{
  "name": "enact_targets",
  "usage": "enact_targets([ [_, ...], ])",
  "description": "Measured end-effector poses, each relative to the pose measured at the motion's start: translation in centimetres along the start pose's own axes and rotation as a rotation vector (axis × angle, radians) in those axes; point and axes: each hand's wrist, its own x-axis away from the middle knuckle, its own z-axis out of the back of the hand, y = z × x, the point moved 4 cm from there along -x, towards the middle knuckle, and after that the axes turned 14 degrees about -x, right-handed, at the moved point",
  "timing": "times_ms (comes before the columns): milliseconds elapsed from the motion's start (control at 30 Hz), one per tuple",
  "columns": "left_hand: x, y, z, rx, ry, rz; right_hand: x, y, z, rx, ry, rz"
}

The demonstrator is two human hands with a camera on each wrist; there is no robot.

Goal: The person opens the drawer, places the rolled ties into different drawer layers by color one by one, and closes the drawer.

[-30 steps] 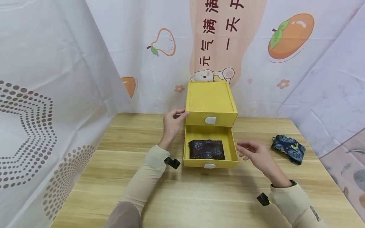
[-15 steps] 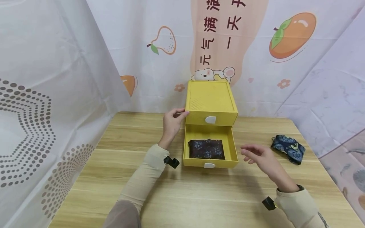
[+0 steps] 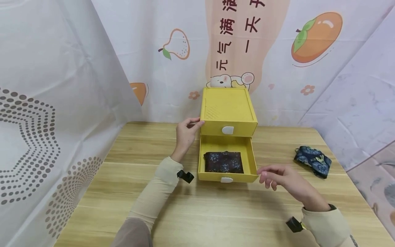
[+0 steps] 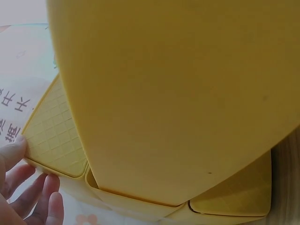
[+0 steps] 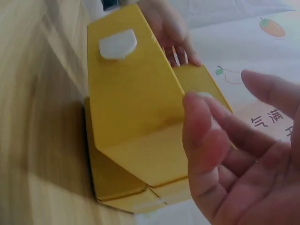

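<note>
Left hand [image 3: 186, 132] braces the yellow plastic 2-drawer box [image 3: 228, 111]; the right hand [image 3: 282, 178], fingers relaxed and empty, nears the open lower drawer [image 3: 227, 175], which likely needs pushing shut.

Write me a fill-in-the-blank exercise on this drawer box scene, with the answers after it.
1. The left hand rests against the ____ side of the yellow drawer box.
2. The box's ____ drawer is pulled open.
3. A dark folded cloth lies ____ the open drawer.
4. A second blue patterned cloth lies on the wooden table, to the ____ of the right hand.

Answers: left; lower; inside; right
</note>
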Motion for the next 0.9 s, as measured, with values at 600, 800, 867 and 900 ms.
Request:
enact_targets([
  [600,-0.1,0.2,0.0,0.000,0.010,0.002,-2.0,3.0,-4.9,-0.137,-0.205,-0.063],
  [800,0.0,0.3,0.0,0.008,0.016,-0.005,-2.4,4.0,-6.2,-0.209,-0.149,-0.132],
  [867,0.1,0.3,-0.1,0.012,0.014,-0.010,-2.4,4.4,-6.7,-0.240,-0.137,-0.148],
  [900,0.2,0.3,-0.1,0.014,0.015,-0.011,-2.4,4.6,-7.0,-0.253,-0.131,-0.152],
])
